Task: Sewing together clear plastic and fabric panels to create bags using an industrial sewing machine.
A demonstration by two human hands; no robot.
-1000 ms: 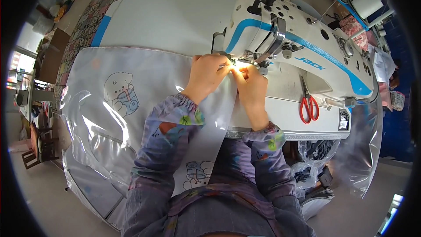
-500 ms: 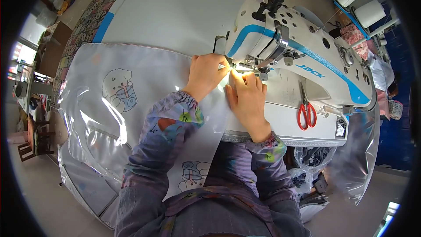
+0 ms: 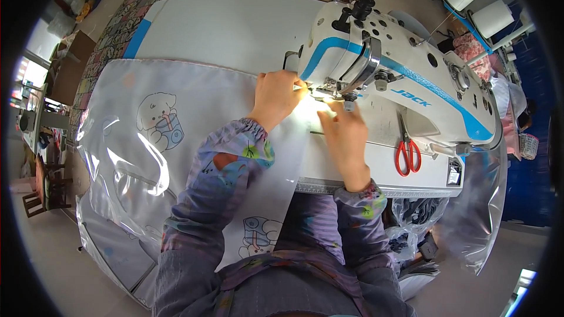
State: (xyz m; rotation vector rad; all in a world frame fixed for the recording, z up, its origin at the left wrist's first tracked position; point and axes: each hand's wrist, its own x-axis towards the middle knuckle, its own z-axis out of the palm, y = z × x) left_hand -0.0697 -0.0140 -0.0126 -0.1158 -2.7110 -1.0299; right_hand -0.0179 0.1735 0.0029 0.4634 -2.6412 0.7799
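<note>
Left hand (image 3: 277, 100) lay on the glossy pale vinyl sheet (image 3: 205, 105), fingers curled narrow near the needle area of the white-and-blue sewing machine (image 3: 420, 85); glare hid whether it pinched the edge. Right hand (image 3: 346, 141), blurred, sat just right of the sheet, fingers bent, under the machine head; could not tell if it held anything. Sheet, printed with cartoon dogs, spread leftward across the worktable (image 3: 229, 20). Red-handled scissors (image 3: 407, 157) rested to the right.
</note>
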